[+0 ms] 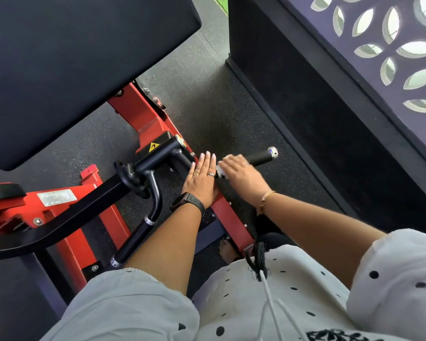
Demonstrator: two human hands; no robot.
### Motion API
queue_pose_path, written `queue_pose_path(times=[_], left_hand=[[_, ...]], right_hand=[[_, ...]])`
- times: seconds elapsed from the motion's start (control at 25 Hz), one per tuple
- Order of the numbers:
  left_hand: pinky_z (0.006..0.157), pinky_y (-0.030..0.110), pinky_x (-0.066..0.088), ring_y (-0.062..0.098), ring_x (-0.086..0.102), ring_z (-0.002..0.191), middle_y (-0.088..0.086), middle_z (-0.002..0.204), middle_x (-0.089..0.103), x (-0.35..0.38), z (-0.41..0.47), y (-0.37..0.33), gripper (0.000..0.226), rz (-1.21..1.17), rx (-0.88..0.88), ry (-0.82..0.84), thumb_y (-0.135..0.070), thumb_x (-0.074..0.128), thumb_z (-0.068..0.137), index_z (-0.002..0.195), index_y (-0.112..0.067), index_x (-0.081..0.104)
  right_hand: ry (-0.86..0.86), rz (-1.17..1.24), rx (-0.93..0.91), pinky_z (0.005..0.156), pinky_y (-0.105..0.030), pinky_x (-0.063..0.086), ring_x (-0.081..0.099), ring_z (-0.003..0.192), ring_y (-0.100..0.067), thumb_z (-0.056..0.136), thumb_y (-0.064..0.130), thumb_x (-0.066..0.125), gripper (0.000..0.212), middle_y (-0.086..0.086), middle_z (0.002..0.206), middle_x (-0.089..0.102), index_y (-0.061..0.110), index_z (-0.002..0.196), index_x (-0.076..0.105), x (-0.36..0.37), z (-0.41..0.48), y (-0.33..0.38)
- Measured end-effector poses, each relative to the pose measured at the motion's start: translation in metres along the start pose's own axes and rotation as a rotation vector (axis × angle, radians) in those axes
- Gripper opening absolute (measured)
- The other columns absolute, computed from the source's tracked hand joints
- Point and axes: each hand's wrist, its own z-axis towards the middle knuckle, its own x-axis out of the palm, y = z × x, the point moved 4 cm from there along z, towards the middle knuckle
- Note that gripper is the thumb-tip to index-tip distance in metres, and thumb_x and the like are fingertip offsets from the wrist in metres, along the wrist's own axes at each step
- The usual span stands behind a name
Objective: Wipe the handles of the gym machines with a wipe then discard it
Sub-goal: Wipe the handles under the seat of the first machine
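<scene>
Right of centre, I've got the right hand (241,177) curled over the black handle (261,156), gripping a white wipe (221,171) against it. The wipe is a small crumpled wad showing at the thumb side, a bit blurred. Black grip and a chrome end cap (272,152) stick out past the fingers. The left hand (202,183) lies flat just beside it, fingers straight and together, over the red frame (143,119). I count one wipe, two hands, two handles — the second handle (133,244) sits lower left — and two rings (211,174) on the left hand
</scene>
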Motion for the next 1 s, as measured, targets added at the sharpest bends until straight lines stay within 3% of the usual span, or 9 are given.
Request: queue_pose_path(times=[0.16, 0.32, 0.4, 0.56, 0.64, 0.72, 0.84, 1.0], left_hand=[[0.117, 0.034, -0.01, 0.02, -0.017, 0.146, 0.009, 0.158, -0.017, 0.0, -0.001, 0.005, 0.084, -0.008, -0.009, 0.01, -0.021, 0.046, 0.093, 0.149, -0.007, -0.016], [0.118, 0.035, -0.009, 0.018, -0.014, 0.146, 0.004, 0.16, -0.013, -0.003, 0.002, -0.006, 0.086, -0.021, 0.081, 0.011, -0.019, 0.047, 0.088, 0.151, -0.014, -0.011], [0.119, 0.035, -0.007, 0.016, -0.014, 0.146, 0.001, 0.16, -0.013, -0.002, 0.004, -0.017, 0.085, 0.023, 0.134, 0.008, -0.021, 0.047, 0.088, 0.151, -0.018, -0.011], [0.119, 0.036, -0.006, 0.018, -0.013, 0.147, 0.001, 0.16, -0.012, -0.001, 0.01, -0.033, 0.084, 0.128, 0.247, -0.011, -0.022, 0.045, 0.089, 0.151, -0.019, -0.011], [0.119, 0.037, -0.005, 0.018, -0.012, 0.147, 0.002, 0.16, -0.011, -0.003, 0.014, -0.037, 0.083, 0.177, 0.297, -0.015, -0.022, 0.045, 0.089, 0.151, -0.018, -0.011], [0.119, 0.037, -0.003, 0.018, -0.011, 0.147, 0.002, 0.16, -0.012, -0.004, 0.015, -0.037, 0.084, 0.185, 0.324, 0.014, -0.022, 0.045, 0.089, 0.151, -0.017, -0.011], [0.12, 0.034, 0.0, 0.019, -0.012, 0.147, 0.003, 0.16, -0.012, -0.002, 0.015, -0.037, 0.086, 0.137, 0.322, 0.045, -0.02, 0.047, 0.089, 0.151, -0.017, -0.011], [0.119, 0.034, 0.003, 0.02, -0.01, 0.147, 0.004, 0.16, -0.011, -0.003, 0.015, -0.038, 0.083, 0.124, 0.32, 0.032, -0.021, 0.046, 0.091, 0.151, -0.016, -0.011]], right_hand=[[0.037, 0.052, -0.066, 0.116, -0.037, 0.014, 0.042, 0.132, -0.025, 0.091, 0.01, 0.049, 0.046, -0.009, 0.138, 0.052, 0.012, 0.137, 0.048, -0.004, 0.01, -0.001], [-0.087, 0.076, 0.196, 0.117, -0.04, 0.016, 0.045, 0.129, -0.027, 0.087, 0.004, 0.051, 0.037, -0.01, 0.128, 0.059, 0.007, 0.124, 0.058, -0.027, -0.007, -0.073], [-0.134, 0.102, 0.318, 0.118, -0.04, 0.016, 0.039, 0.135, -0.028, 0.09, 0.001, 0.05, 0.04, -0.013, 0.137, 0.051, 0.004, 0.129, 0.054, -0.031, -0.023, -0.095], [-0.236, 0.256, 0.391, 0.116, -0.032, 0.019, 0.035, 0.136, -0.025, 0.09, -0.004, 0.046, 0.052, -0.009, 0.15, 0.036, 0.008, 0.14, 0.043, -0.021, -0.052, -0.086], [-0.264, 0.464, 0.519, 0.111, -0.025, 0.025, 0.039, 0.132, -0.017, 0.089, 0.001, 0.046, 0.052, -0.003, 0.147, 0.041, 0.016, 0.139, 0.045, -0.018, -0.05, -0.086], [-0.296, 0.79, 0.797, 0.1, -0.027, 0.04, 0.052, 0.116, -0.015, 0.088, 0.016, 0.05, 0.039, -0.001, 0.132, 0.056, 0.021, 0.127, 0.056, -0.018, -0.032, -0.098], [-0.284, 1.269, 1.062, 0.092, -0.029, 0.046, 0.057, 0.1, -0.014, 0.086, 0.037, 0.059, 0.034, 0.002, 0.116, 0.062, 0.022, 0.116, 0.062, -0.016, -0.014, -0.1], [-0.386, 1.475, 1.228, 0.079, -0.028, 0.054, 0.059, 0.08, -0.01, 0.096, 0.018, 0.047, 0.026, 0.002, 0.094, 0.058, 0.011, 0.12, 0.057, -0.001, -0.022, -0.086]])
